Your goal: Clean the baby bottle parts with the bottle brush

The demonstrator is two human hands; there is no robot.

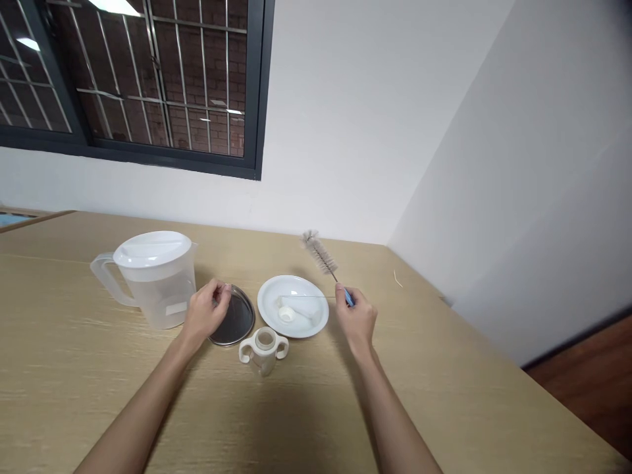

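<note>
My right hand [356,318] is closed on the blue handle of a thin bottle brush [323,258], whose grey bristles point up and away over the table. My left hand [206,309] is curled, its fingertips pinched at the rim of a round metal tray [237,321]; whether it holds anything is unclear. Between my hands stands a small baby bottle [263,351] with two white handles and no cap. Behind it sits a white plate [313,321] holding small white bottle parts [292,309].
A translucent plastic jug [155,280] with a white lid stands left of my left hand. The wooden table [444,368] meets white walls at the back and right. A barred window [148,79] is at upper left. A small pale scrap [397,279] lies at far right.
</note>
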